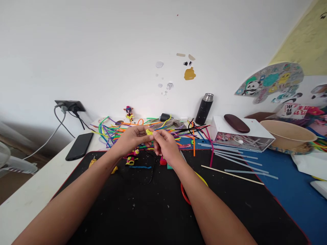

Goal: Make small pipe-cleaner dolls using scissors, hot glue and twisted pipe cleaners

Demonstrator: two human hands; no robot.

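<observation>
My left hand [131, 137] and my right hand [166, 144] meet above the black mat [153, 211]. Together they pinch a small yellow pipe-cleaner piece [149, 132]; both hands have their fingers closed on it. Right behind them lies a pile of coloured pipe cleaners [120, 131]. Small twisted pipe-cleaner bits [131, 160] lie on the mat under my left hand. A red and yellow ring [185, 195] lies partly hidden under my right forearm.
A black phone [79, 145] lies at the left. A black flask [204, 109] stands at the back. A white box [241, 136] carries a dark case [236, 123]. Clear sticks [237, 160], a thin wooden stick [231, 174] and a beige bowl [288, 136] are at the right.
</observation>
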